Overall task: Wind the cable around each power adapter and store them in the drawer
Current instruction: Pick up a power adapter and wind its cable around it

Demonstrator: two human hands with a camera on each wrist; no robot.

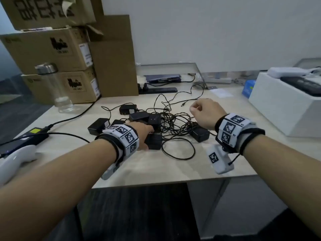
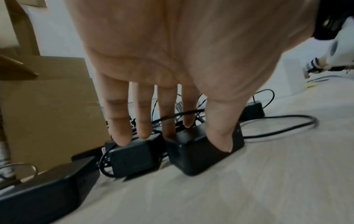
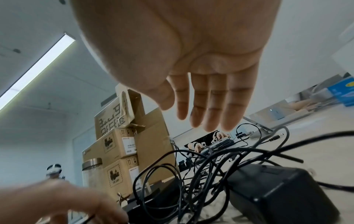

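Several black power adapters lie on the light wood table among a tangle of thin black cables. My left hand reaches down on the nearest adapter. Its thumb lies on one side and the middle finger on the other, pinching it. The outer fingers touch the adapter beside it. My right hand hovers over the cables with relaxed fingers, holding nothing, above another adapter. No drawer is in view.
Stacked cardboard boxes and a clear bottle stand at the back left. A white box sits at the right, a black power strip behind the pile. A larger power brick and a white controller lie at the left.
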